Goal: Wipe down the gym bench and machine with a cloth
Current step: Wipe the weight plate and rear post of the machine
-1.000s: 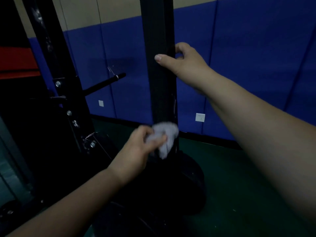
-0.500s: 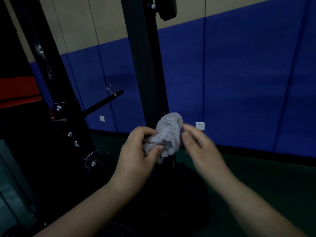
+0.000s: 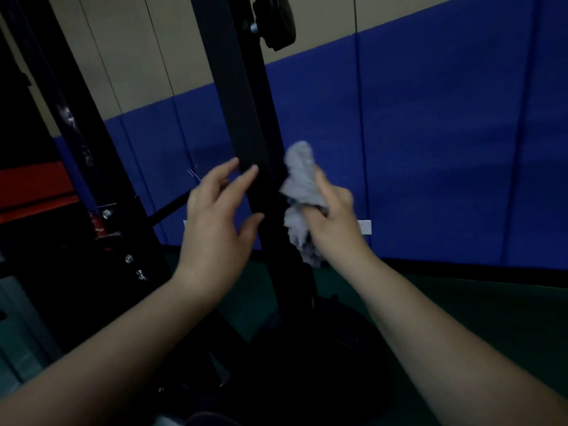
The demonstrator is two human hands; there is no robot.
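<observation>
A black upright post [image 3: 236, 96] of the gym machine rises through the middle of the view. My right hand [image 3: 335, 222] grips a crumpled grey cloth [image 3: 299, 179] just to the right of the post, with part of the cloth hanging below the fingers. My left hand [image 3: 215, 219] is to the left of the post with fingers spread and straight, the fingertips at the post's front face; it holds nothing. No bench is visible.
A second black upright [image 3: 73, 142] with bolts stands at the left, with a red part [image 3: 33, 186] behind it. A black peg [image 3: 169, 207] sticks out toward the blue padded wall [image 3: 445, 149]. A dark round base [image 3: 319, 358] sits on the green floor. A black knob [image 3: 276, 20] is near the post's top.
The cloth passed from my left hand to my right hand. Both hands rose along the post, and my left hand opened beside it.
</observation>
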